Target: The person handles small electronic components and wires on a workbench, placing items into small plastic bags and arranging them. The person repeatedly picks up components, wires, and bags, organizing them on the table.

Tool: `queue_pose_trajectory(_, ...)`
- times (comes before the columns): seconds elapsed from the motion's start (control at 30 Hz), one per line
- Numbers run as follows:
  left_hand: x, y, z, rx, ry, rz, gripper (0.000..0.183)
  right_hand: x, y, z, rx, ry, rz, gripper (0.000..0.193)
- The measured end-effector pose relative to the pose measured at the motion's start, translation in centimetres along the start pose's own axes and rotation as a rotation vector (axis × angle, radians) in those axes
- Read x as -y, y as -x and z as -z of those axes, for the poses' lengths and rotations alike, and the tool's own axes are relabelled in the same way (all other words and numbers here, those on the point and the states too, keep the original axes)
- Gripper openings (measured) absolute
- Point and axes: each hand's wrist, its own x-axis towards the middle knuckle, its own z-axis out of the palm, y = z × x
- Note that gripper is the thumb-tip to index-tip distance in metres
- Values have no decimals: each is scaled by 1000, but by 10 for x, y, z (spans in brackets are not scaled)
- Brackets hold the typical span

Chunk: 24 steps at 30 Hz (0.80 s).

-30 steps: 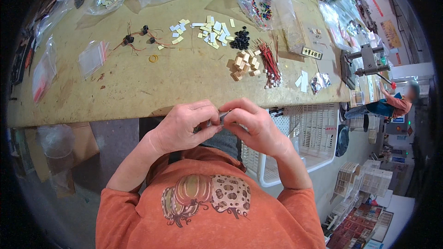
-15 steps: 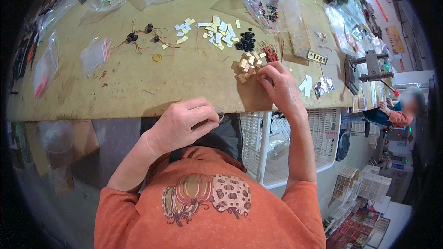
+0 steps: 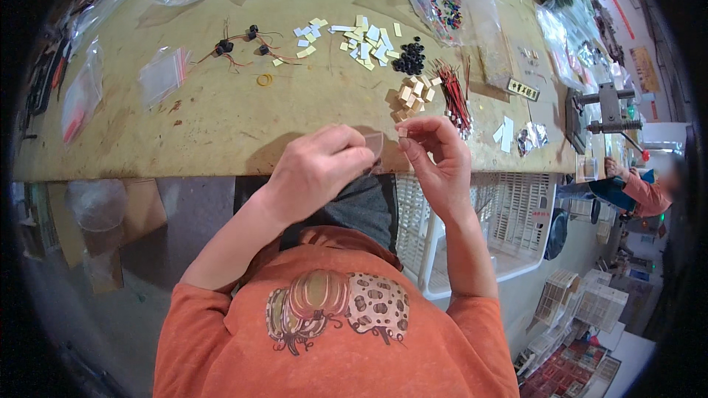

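Note:
My left hand [image 3: 318, 171] is closed on a small clear plastic bag [image 3: 375, 145] whose open end sticks out past the fingertips, above the table's front edge. Close to its right, my right hand [image 3: 442, 166] pinches a small tan block [image 3: 402, 133] between thumb and forefinger, just short of the bag. Beyond that hand lies a pile of wooden-looking tan blocks [image 3: 414, 96]. Red wire leads [image 3: 455, 96] are bunched on the right of the pile, and small round black parts [image 3: 410, 59] are heaped behind it.
White and pale-yellow pads [image 3: 365, 43] are scattered mid-table. Black round parts with wires [image 3: 223, 47], rubber bands [image 3: 265, 80] and flat zip bags [image 3: 164, 77] lie left. A hand press [image 3: 608, 114] stands right. A white plastic basket [image 3: 435, 250] is below the edge. A co-worker [image 3: 641, 191] is far right.
My right hand has drawn back from the block pile toward my left hand, now with a block in its fingers. My left hand has risen and moved right with the bag.

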Motion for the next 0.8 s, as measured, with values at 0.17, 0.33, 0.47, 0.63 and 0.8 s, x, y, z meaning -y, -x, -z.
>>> queue_pose_trajectory(0.17,15,3,-11,-38,75,100,13,-6,-3,-7,-8,-256,-48,18)
queue_pose_trajectory(0.33,15,5,-11,-33,28,26,16,3,-7,-13,1,-227,-63,14)
queue_pose_trajectory(0.47,17,6,-10,-73,59,-42,19,-5,-14,-23,-51,60,85,13)
queue_pose_trajectory(0.63,14,5,-8,-87,107,-25,21,-8,-10,-21,2,440,274,19)
queue_pose_trajectory(0.8,17,6,-7,-171,121,111,18,10,5,-21,-191,626,522,20)
